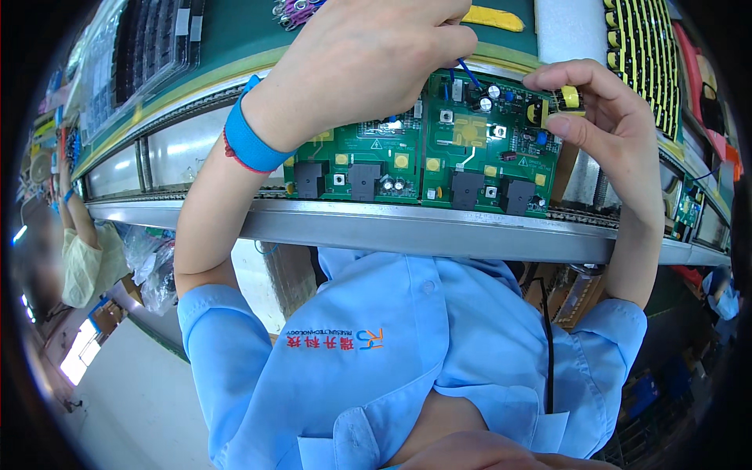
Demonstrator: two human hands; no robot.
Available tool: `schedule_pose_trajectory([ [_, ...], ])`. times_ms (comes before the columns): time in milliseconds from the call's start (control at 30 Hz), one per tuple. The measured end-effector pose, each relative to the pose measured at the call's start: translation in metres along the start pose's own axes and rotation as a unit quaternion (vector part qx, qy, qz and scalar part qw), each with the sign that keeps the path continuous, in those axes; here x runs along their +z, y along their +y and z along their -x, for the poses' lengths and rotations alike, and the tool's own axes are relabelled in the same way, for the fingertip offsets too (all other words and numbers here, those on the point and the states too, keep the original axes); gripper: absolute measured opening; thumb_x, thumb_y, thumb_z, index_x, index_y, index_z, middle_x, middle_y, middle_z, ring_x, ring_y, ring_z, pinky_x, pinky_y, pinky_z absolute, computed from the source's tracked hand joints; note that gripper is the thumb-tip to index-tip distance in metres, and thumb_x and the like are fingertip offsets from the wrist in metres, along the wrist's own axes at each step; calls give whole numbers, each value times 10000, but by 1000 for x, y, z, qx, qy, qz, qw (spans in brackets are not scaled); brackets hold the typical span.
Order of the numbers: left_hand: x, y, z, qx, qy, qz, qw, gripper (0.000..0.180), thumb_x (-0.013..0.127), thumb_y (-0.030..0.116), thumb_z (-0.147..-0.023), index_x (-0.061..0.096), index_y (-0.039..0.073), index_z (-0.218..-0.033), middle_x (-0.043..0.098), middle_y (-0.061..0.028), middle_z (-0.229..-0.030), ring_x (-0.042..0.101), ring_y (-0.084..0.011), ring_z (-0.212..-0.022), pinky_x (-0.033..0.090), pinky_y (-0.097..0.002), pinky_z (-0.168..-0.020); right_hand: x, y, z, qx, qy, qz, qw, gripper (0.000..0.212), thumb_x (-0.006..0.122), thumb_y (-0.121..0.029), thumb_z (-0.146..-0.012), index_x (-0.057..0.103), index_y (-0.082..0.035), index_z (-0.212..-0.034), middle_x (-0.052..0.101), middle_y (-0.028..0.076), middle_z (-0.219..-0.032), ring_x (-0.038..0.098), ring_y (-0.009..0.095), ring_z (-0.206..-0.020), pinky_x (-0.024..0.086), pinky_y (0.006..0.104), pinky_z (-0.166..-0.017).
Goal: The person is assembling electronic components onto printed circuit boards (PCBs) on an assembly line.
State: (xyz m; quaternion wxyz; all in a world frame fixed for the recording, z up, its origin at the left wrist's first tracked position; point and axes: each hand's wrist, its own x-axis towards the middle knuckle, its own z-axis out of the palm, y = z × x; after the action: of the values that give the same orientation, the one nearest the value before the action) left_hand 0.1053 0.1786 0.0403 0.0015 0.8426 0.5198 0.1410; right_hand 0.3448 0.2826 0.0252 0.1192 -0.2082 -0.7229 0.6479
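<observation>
fingers (578,72) of the right hand (619,133) are closed on a yellow-and-black component (571,96), gripped between thumb and fingertips just above the upper right corner of the right circuit board (442,147), its thin pins pointing left. a similar part (536,114) sits on the board just beside it. the left hand (384,55) reaches over the upper edge of the boards, fingers bent above a blue wire (469,73); its fingertips are partly hidden, and whether they are clamped on the wire cannot be told. a blue wristband (252,131) circles the left wrist.

the left circuit board (356,153) lies side by side with the right one, partly covered by the left hand and forearm. black blocks (468,189) line the lower part of both, and round silver-topped parts (493,92) stand near the upper edge of the right one. a metal rail (431,223) runs below them.

beyond, on the green surface (235,51), are purple wires (296,11), a yellow item (493,17), a white slab (570,35), rows of yellow-and-black parts (642,59) and dark trays (157,51). the wearer has a light blue shirt (376,290); at far left is another person in a pale yellow sleeve (82,266), near clear plastic bags (154,270).
</observation>
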Motion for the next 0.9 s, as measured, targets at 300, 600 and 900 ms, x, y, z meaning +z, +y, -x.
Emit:
schedule_pose_trajectory([
  [300, 0, -3, -4, 25, -52, -52, 997, 28, 584, 97, -757, 560, 85, -760, 481, -68, -836, 482, -209, -782, 334, -322, -690, -8, -1, 1, -15, -15, 34, 999, 245, 690, -60, -831, 625, 9, -1057, 619, 123, -1160, 572, 171, -1085, 465, 282, -929],
  [600, 29, -25, 0, 192, 157, -112, 962, 58, 583, 138, -780, 553, 97, -807, 482, -60, -870, 483, -187, -799, 333, -311, -699, -8, -1, 0, -12, -20, 45, 999, 243, 677, -52, -841, 626, 14, -1069, 613, 124, -1178, 571, 170, -1090, 474, 285, -930],
  [900, 22, -19, 0, 200, 149, -152, 956, 72, 585, 161, -793, 555, 97, -790, 474, -48, -850, 480, -177, -791, 339, -305, -695, -13, 3, -1, -24, -17, 72, 997, 235, 663, -60, -856, 635, 1, -1081, 613, 122, -1194, 572, 171, -1104, 471, 282, -947],
])
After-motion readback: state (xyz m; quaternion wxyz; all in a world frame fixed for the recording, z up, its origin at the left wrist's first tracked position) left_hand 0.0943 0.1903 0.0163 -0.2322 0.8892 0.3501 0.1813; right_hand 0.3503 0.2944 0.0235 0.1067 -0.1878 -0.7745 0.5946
